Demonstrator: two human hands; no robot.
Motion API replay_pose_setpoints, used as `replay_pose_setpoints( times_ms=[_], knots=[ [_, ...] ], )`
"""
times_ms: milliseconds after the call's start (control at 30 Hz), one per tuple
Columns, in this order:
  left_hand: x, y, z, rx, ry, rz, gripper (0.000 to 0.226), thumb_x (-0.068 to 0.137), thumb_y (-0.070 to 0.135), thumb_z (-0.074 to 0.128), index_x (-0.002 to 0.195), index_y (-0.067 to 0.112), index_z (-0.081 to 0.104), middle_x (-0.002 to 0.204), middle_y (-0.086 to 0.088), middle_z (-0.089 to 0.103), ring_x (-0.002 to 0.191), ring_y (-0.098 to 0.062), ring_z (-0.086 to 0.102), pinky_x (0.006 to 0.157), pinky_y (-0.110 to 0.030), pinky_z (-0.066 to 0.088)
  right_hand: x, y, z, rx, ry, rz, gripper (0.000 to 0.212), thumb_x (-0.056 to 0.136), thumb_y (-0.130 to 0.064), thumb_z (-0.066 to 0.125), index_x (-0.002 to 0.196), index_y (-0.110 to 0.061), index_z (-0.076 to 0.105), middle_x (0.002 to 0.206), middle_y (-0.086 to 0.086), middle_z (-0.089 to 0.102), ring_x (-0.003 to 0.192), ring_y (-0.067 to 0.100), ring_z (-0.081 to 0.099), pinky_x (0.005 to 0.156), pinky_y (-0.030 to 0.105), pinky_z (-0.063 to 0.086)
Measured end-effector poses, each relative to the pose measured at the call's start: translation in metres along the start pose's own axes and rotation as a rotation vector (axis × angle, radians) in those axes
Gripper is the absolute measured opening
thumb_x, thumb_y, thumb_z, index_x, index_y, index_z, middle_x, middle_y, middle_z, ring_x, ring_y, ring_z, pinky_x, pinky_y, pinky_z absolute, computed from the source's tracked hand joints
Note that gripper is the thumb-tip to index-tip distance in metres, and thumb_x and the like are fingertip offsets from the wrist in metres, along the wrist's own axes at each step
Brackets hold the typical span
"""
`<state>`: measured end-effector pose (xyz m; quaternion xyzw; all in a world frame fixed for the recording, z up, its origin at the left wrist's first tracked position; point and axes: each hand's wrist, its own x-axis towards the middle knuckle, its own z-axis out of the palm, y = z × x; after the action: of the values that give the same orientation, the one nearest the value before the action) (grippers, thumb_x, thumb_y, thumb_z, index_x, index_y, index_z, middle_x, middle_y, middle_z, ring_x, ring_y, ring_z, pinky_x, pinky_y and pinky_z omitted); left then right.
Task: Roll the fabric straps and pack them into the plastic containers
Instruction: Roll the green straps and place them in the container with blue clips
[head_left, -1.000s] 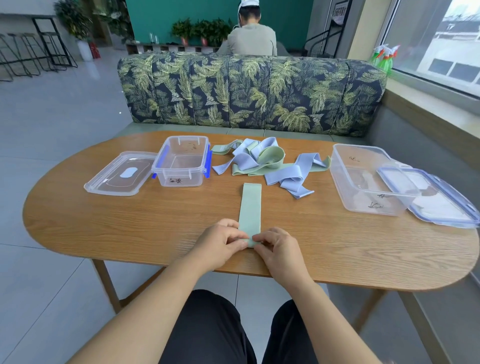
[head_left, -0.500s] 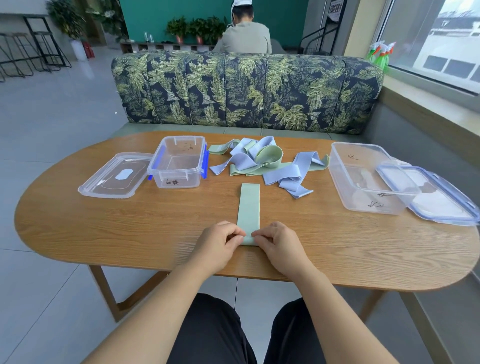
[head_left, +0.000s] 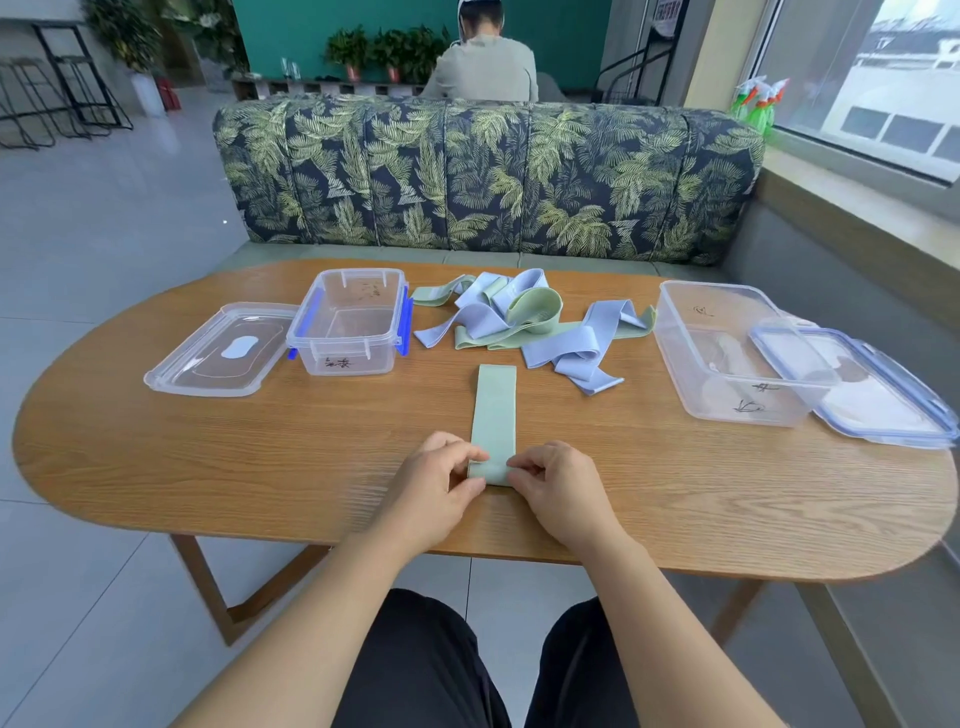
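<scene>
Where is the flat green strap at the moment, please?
In the head view, the green strap lies centrally on the table, its near end pinched by the left hand and right hand.

Strap (head_left: 493, 410) between containers (head_left: 350, 322), strap pile (head_left: 519, 322) behind, on table (head_left: 208, 467)

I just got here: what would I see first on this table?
The left hand and right hand pinch the near end of a flat pale green fabric strap on the oval wooden table. Behind it lies a tangled pile of green and light blue straps, between a small clear plastic container on the left and a large clear plastic container on the right.
</scene>
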<state>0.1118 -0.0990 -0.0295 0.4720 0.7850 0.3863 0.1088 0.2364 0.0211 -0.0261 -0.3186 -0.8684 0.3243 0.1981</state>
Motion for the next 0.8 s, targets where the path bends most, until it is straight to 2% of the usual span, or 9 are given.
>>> replay_pose_setpoints(
  times_ms=[100, 200, 267, 333, 400, 500, 667, 800],
  knots=[
    [0.001, 0.001, 0.002, 0.013, 0.021, -0.018, 0.022, 0.089, 0.009, 0.065, 0.108, 0.018, 0.07, 0.093, 0.018, 0.05, 0.084, 0.007, 0.049, 0.076, -0.001, 0.033, 0.001, -0.002, 0.0, 0.028, 0.0, 0.02, 0.019, 0.088, -0.02, 0.067, 0.104, -0.014, 0.075, 0.101, -0.001, 0.067, 0.091, 0.014, 0.059, 0.083, 0.026, 0.046],
    [0.007, 0.003, 0.0, 0.037, -0.003, -0.038, 0.021, 0.091, 0.012, 0.064, 0.109, 0.018, 0.07, 0.098, 0.011, 0.055, 0.08, 0.002, 0.05, 0.072, -0.001, 0.034, 0.0, -0.001, 0.0, 0.072, 0.023, 0.056, 0.021, 0.088, -0.017, 0.065, 0.107, -0.013, 0.074, 0.096, -0.004, 0.068, 0.093, 0.014, 0.061, 0.081, 0.025, 0.045],
    [0.01, 0.004, -0.002, 0.051, -0.029, -0.046, 0.02, 0.092, 0.014, 0.063, 0.11, 0.018, 0.071, 0.105, 0.006, 0.058, 0.083, -0.002, 0.052, 0.074, -0.004, 0.034, -0.003, 0.0, 0.0, 0.151, 0.062, 0.097, 0.024, 0.088, -0.015, 0.065, 0.111, -0.014, 0.071, 0.084, -0.011, 0.065, 0.085, 0.011, 0.06, 0.077, 0.023, 0.045],
    [0.014, 0.004, -0.003, 0.05, -0.047, -0.063, 0.02, 0.092, 0.015, 0.062, 0.11, 0.018, 0.071, 0.107, 0.004, 0.059, 0.088, -0.007, 0.055, 0.082, -0.013, 0.04, -0.005, 0.0, 0.002, 0.198, 0.09, 0.122, 0.024, 0.087, -0.015, 0.066, 0.111, -0.015, 0.07, 0.08, -0.015, 0.063, 0.079, 0.005, 0.058, 0.076, 0.021, 0.045],
    [0.017, 0.005, -0.004, 0.049, -0.06, -0.078, 0.02, 0.093, 0.015, 0.061, 0.11, 0.017, 0.071, 0.108, 0.003, 0.058, 0.092, -0.009, 0.055, 0.088, -0.02, 0.042, -0.005, -0.001, 0.006, 0.199, 0.095, 0.147, 0.021, 0.086, -0.02, 0.068, 0.107, -0.018, 0.072, 0.081, -0.014, 0.064, 0.079, 0.005, 0.059, 0.076, 0.023, 0.048],
    [0.019, 0.005, -0.003, 0.075, -0.069, -0.095, 0.022, 0.095, 0.017, 0.058, 0.112, 0.017, 0.071, 0.107, 0.003, 0.056, 0.096, -0.013, 0.056, 0.087, -0.02, 0.039, -0.003, -0.005, 0.008, 0.153, 0.099, 0.198, 0.019, 0.088, -0.027, 0.067, 0.105, -0.023, 0.073, 0.085, -0.013, 0.065, 0.085, 0.008, 0.061, 0.076, 0.026, 0.048],
    [0.015, 0.006, 0.003, 0.091, -0.065, -0.122, 0.028, 0.091, 0.015, 0.062, 0.118, 0.021, 0.062, 0.097, 0.009, 0.046, 0.084, -0.007, 0.05, 0.081, -0.02, 0.039, 0.001, -0.007, 0.006, 0.074, 0.072, 0.215, 0.021, 0.091, -0.031, 0.062, 0.108, -0.025, 0.072, 0.101, -0.009, 0.07, 0.095, 0.01, 0.061, 0.078, 0.028, 0.047],
    [0.01, 0.009, 0.005, 0.082, -0.011, -0.153, 0.024, 0.091, 0.009, 0.06, 0.113, 0.02, 0.063, 0.099, 0.006, 0.05, 0.085, -0.008, 0.05, 0.08, -0.02, 0.039, 0.001, -0.008, 0.007, 0.022, 0.053, 0.192, 0.02, 0.093, -0.029, 0.06, 0.109, -0.023, 0.069, 0.102, -0.009, 0.07, 0.096, 0.011, 0.062, 0.076, 0.028, 0.047]
  ],
)
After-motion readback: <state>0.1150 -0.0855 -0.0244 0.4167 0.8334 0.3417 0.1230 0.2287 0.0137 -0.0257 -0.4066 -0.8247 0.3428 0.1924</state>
